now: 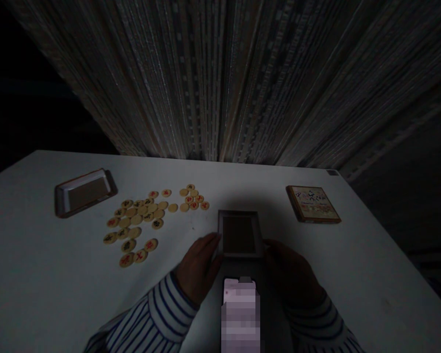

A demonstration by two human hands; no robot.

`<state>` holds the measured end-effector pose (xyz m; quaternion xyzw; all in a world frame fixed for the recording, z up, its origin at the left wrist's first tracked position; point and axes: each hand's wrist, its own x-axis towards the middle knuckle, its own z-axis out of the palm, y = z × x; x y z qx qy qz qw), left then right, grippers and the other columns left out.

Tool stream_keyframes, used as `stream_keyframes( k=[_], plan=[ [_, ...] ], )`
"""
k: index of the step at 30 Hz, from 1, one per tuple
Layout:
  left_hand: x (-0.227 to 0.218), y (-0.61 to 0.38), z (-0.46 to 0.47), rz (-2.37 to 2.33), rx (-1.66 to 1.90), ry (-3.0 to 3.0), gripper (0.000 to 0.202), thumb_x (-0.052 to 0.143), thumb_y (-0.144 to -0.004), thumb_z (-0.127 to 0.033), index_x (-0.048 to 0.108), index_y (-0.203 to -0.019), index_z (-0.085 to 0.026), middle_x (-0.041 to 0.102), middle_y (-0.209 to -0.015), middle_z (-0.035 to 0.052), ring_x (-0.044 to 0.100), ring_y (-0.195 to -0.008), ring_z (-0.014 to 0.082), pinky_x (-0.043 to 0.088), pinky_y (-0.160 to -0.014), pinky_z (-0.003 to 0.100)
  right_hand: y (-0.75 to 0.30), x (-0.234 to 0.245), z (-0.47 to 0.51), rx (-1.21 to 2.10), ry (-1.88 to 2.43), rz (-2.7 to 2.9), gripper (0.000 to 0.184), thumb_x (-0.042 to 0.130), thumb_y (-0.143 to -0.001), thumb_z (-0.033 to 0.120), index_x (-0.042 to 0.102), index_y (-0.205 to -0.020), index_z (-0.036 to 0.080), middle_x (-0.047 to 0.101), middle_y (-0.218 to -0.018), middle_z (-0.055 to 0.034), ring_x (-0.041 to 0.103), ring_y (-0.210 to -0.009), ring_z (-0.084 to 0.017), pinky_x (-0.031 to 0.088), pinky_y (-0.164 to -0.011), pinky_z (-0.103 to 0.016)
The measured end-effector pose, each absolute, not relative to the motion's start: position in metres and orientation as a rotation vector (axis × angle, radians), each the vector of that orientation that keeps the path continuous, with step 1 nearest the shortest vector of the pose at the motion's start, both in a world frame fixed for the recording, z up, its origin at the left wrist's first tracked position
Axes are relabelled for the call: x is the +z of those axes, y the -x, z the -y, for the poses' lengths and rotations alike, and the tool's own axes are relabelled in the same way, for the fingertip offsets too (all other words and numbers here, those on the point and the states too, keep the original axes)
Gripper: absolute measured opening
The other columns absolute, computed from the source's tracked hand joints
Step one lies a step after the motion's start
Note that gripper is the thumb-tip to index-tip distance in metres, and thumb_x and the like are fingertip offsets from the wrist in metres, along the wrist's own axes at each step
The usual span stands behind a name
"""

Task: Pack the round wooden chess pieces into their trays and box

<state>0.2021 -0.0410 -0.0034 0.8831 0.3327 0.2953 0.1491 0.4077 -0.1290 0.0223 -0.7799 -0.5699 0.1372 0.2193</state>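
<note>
1. Head view, dim light. Landmark: the open box [238, 255], in front of the wearer on or just above the white table [40, 284]; contact cannot be told.
2. Left hand [197, 264]: fingers and thumb closed on the box's left wall. Right hand [294, 269]: at its right wall, in shadow; cannot tell how firmly it grips.
3. Left of the box: loose round pieces [141, 210], some with red or black characters; farther left, a tray [112, 184]. Right: a printed box [314, 203]. Nearer the wearer: a lit phone [238, 289].
4. Handling (judged): light, fairly stiff, perhaps smooth; thin walls could bend if squeezed. Best hold: opposite side walls.
</note>
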Motion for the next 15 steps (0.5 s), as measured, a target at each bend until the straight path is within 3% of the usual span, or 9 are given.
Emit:
stream_keyframes(
  k=[9,15],
  plan=[
    [-0.0012,-0.2013,0.0411,-0.939,0.85,-2.49,0.035,0.044,-0.082,-0.025,0.052,-0.113,-0.012,0.061,-0.109,0.0146,0.058,-0.1,0.0222,0.051,-0.084,0.04,-0.4096,0.0247,0.129,0.39,2.145,1.56,0.036,0.038,-0.079,0.031,0.058,-0.105,0.016,0.069,-0.08,-0.0069,0.064,-0.074,-0.019,0.051,-0.063,-0.031],
    [-0.0022,-0.201,0.0407,-0.936,0.859,-2.504,0.034,0.043,-0.083,-0.025,0.052,-0.112,-0.011,0.061,-0.108,0.0151,0.058,-0.098,0.0226,0.051,-0.082,0.04,-0.4085,0.0223,0.1297,0.387,2.174,1.551,0.036,0.037,-0.08,0.031,0.059,-0.105,0.016,0.068,-0.088,-0.0079,0.063,-0.08,-0.02,0.05,-0.071,-0.034]
  ],
)
